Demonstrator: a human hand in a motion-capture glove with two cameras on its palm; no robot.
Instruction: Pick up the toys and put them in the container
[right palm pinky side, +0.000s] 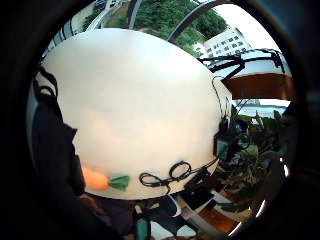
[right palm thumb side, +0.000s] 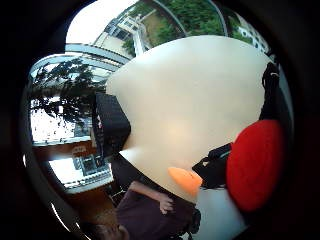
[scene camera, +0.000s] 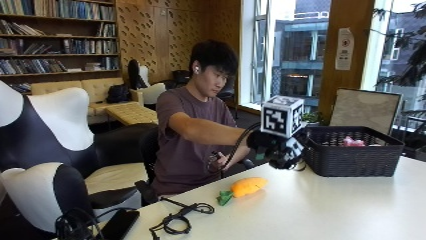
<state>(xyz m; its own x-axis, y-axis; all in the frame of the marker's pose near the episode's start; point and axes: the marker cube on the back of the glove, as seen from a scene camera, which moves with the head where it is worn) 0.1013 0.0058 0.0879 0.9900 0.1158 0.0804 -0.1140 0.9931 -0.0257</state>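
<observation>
We're seeing the gloved right hand (scene camera: 276, 147) gripping a round red toy (right palm thumb side: 255, 165), visible only in the thumb-side view, beside the woven black basket (scene camera: 349, 157), while the orange carrot (scene camera: 247, 187) is lying on the smooth white table (scene camera: 333, 210).

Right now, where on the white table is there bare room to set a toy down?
Bare stretch of the white table between the orange plush carrot and the black woven basket. Crowded near the black cable coil at the front edge.
</observation>
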